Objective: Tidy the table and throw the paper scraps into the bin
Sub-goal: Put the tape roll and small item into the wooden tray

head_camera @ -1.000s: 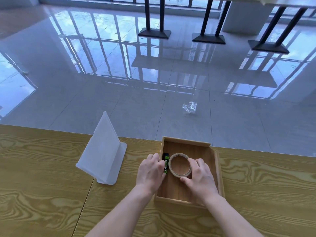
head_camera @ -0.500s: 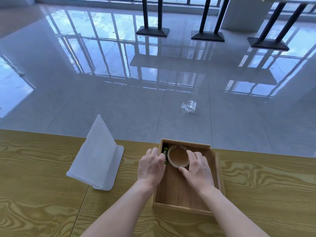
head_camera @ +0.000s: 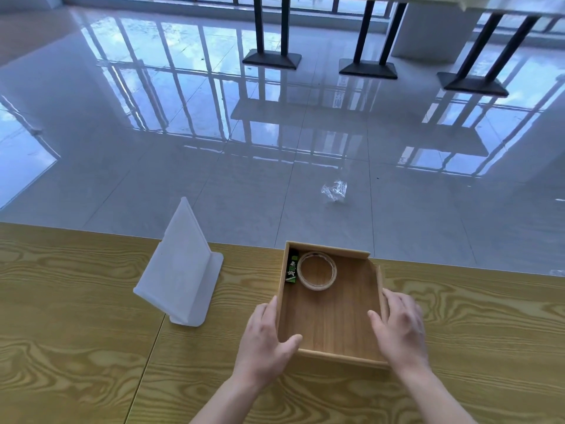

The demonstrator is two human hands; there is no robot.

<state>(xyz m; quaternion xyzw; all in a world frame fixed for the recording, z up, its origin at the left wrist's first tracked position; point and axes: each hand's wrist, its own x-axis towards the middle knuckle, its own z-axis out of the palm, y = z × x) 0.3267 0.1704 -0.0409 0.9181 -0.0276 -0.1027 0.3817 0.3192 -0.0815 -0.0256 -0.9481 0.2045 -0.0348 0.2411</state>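
A shallow wooden tray (head_camera: 333, 319) stands on the wood-grain table (head_camera: 76, 347) near its far edge. A roll of clear tape (head_camera: 317, 270) lies in the tray's far left corner, with a small green packet (head_camera: 292, 269) beside it against the left wall. My left hand (head_camera: 264, 341) grips the tray's near left corner, thumb over the rim. Against the tray's right wall rests my right hand (head_camera: 397, 325), thumb inside. No paper scraps or bin are in view.
A white plastic sign holder (head_camera: 180, 267) stands on the table left of the tray. A crumpled clear wrapper (head_camera: 334, 191) lies on the glossy tiled floor beyond the table. Black table legs (head_camera: 367, 41) stand farther back.
Both hands have left the tape roll and the packet at the tray's far end and drawn back to hold the tray's near sides.
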